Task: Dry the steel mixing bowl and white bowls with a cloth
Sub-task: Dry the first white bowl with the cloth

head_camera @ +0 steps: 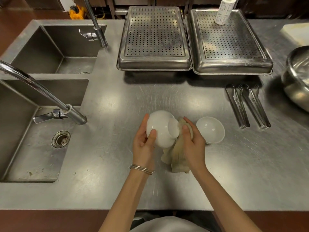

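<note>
Left hand (143, 141) tilts white bowl (160, 128) above counter (117, 101); right hand (194, 139) wipes its foot with cloth (177, 154).
Left fingers curl round rim, thumb on outer wall; right fingers bunch the soft, limp cloth. Bowl probably light, rigid, glossy, slippery if wet, breakable: hold by rim and wall. Second white bowl (211, 130) upright just right; steel mixing bowl (297, 81) far right.

Overhead light is pooling in soft patches on a scratched stainless-steel counter (103, 101). At its left, a near sink (33, 158) and a far sink (55, 41) are sitting under the near faucet (73, 113) and the far faucet (100, 34). At the back, a left perforated tray (153, 63) and a right perforated tray (234, 68) are standing side by side, the right one carrying an upright paper roll (223, 12). Reddish-brown floor (41, 220) is showing along the near edge.
</note>
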Action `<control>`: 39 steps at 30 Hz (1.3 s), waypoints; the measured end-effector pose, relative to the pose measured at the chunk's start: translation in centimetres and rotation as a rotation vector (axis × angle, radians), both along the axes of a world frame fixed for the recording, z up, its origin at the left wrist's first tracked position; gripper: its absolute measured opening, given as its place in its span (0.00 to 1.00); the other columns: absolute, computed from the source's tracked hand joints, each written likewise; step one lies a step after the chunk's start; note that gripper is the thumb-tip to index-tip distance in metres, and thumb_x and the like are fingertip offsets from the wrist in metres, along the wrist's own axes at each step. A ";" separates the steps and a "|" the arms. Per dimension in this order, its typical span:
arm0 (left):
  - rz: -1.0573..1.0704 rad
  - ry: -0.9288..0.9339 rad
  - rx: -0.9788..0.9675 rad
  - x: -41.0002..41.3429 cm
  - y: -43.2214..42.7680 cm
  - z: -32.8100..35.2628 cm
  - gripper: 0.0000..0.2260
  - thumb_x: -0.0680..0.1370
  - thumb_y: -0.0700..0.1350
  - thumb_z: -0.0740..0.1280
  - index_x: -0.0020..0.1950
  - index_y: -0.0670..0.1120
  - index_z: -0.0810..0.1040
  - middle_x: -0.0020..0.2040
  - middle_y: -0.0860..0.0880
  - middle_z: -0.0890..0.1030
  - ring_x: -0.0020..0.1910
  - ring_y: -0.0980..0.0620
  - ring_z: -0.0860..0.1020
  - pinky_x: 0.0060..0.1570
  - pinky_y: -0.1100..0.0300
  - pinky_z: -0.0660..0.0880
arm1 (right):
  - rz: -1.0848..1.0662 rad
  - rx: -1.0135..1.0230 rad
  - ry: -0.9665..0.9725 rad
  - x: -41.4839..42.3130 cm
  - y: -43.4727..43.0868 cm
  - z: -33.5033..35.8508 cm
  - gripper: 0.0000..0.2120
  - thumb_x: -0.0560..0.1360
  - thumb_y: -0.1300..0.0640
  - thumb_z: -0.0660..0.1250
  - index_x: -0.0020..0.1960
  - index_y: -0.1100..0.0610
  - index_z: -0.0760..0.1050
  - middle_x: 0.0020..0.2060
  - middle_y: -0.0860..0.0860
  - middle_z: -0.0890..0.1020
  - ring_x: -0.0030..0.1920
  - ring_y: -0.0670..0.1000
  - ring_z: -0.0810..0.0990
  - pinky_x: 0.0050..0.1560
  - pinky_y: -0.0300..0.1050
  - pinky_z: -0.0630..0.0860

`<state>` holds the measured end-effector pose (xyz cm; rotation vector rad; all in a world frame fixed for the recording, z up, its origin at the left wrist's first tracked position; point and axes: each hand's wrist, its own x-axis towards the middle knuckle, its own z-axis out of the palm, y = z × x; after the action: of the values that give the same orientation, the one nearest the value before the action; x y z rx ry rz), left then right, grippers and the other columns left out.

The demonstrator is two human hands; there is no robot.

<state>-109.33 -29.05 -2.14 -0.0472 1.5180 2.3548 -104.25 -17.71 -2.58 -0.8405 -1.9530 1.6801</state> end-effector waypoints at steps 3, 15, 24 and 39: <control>0.099 -0.263 0.182 -0.7 0.1 -0.5 0.21 0.76 0.40 0.64 0.69 0.44 0.67 0.66 0.41 0.72 0.59 0.47 0.75 0.56 0.51 0.76 | 0.047 0.270 0.054 0.4 -1.5 0.7 0.18 0.80 0.53 0.57 0.68 0.55 0.68 0.65 0.48 0.73 0.64 0.39 0.69 0.65 0.29 0.62; 0.020 -0.326 0.246 -0.7 0.0 -0.9 0.36 0.63 0.51 0.77 0.67 0.40 0.69 0.61 0.44 0.77 0.59 0.46 0.76 0.56 0.52 0.76 | -0.026 0.414 0.103 0.7 -1.6 0.9 0.16 0.80 0.55 0.56 0.65 0.59 0.72 0.62 0.51 0.75 0.64 0.40 0.70 0.65 0.32 0.65; -0.251 -0.234 0.157 -0.9 -2.9 -1.5 0.33 0.68 0.50 0.75 0.68 0.42 0.69 0.65 0.44 0.75 0.62 0.47 0.75 0.53 0.56 0.77 | 0.396 0.324 -0.134 -1.5 3.6 2.8 0.12 0.79 0.58 0.59 0.60 0.55 0.76 0.54 0.45 0.79 0.54 0.40 0.75 0.56 0.24 0.67; -0.684 1.178 -0.872 -3.6 -3.6 -1.4 0.11 0.75 0.52 0.59 0.56 0.53 0.67 0.47 0.49 0.82 0.42 0.52 0.78 0.41 0.68 0.69 | 0.410 -0.399 -0.412 0.1 5.1 2.1 0.19 0.77 0.45 0.59 0.56 0.59 0.76 0.45 0.58 0.83 0.42 0.56 0.84 0.40 0.46 0.81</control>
<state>-112.98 -32.65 -3.49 1.5607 2.3478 0.9578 -104.18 -12.65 -0.48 -1.0478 -2.2043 2.3463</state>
